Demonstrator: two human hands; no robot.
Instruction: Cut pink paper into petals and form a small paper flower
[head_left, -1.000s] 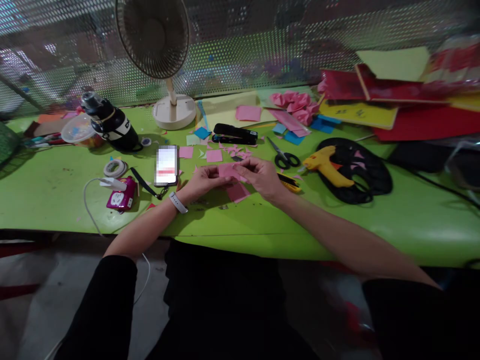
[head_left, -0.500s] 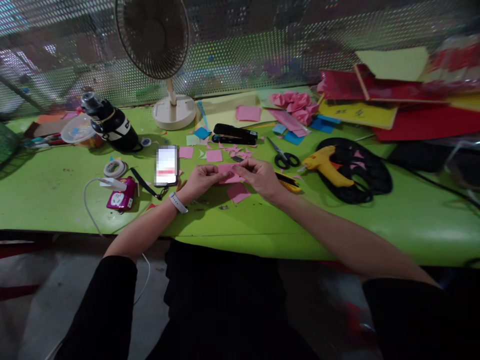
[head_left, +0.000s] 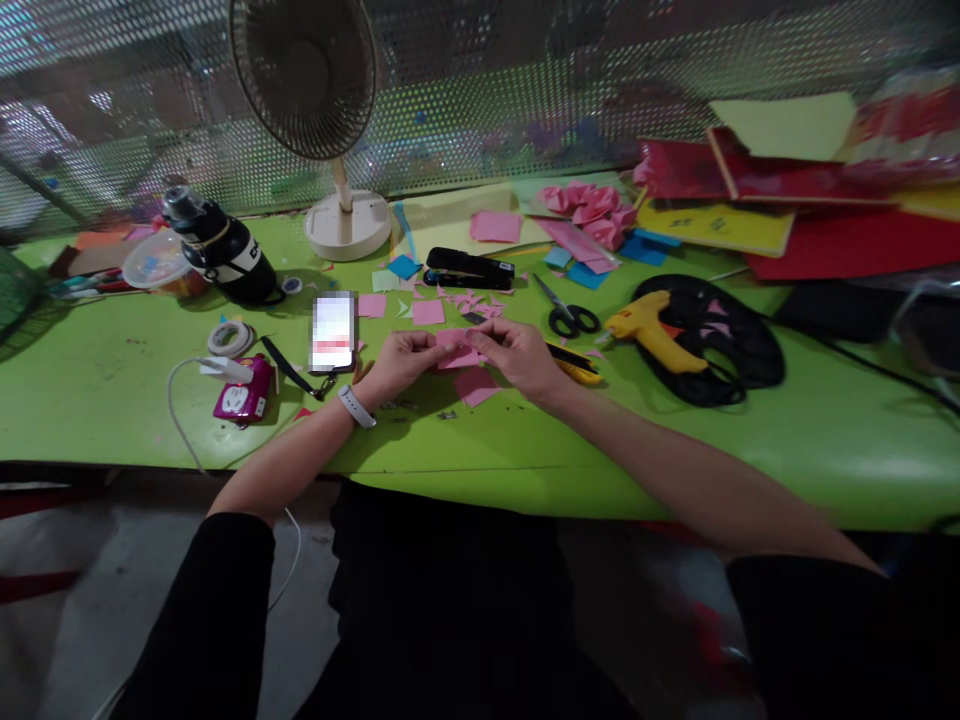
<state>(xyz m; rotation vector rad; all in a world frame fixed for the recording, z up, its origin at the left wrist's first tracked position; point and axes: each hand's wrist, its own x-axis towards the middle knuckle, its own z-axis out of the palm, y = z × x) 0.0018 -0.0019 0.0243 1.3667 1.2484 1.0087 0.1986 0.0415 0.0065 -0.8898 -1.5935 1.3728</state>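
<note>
From the head view, taking twelve o'clock as straight away from the person, the pink paper (head_left: pixel 459 354) is up between the two hands, over the near middle of the green counter (head_left: pixel 420 450). The left hand (head_left: pixel 409 360) pinches its nine o'clock end between thumb and fingers; the right hand (head_left: pixel 517 358) pinches the three o'clock end the same way. What I can see of the sheet runs longest from nine to three, though the fingertips cover both ends, so its full outline I can't tell.

Just toward six o'clock a pink square (head_left: pixel 476 386) lies on the counter. At twelve come small pink scraps (head_left: pixel 466 302), then a black stapler (head_left: pixel 470 268) lying roughly nine to three, crowding the far side. Scissors (head_left: pixel 571 318) sit at two, blades aimed toward eleven. Close by at three, a yellow utility knife (head_left: pixel 576 364) is partly hidden by the right hand. Farther off at three, a yellow glue gun (head_left: pixel 664 340) rests on something flat and black, nozzle toward nine. Over at nine lies a phone (head_left: pixel 333 332), with a purple power adapter (head_left: pixel 246 393) beyond it. The fan (head_left: pixel 347 228) stands toward eleven.
</note>
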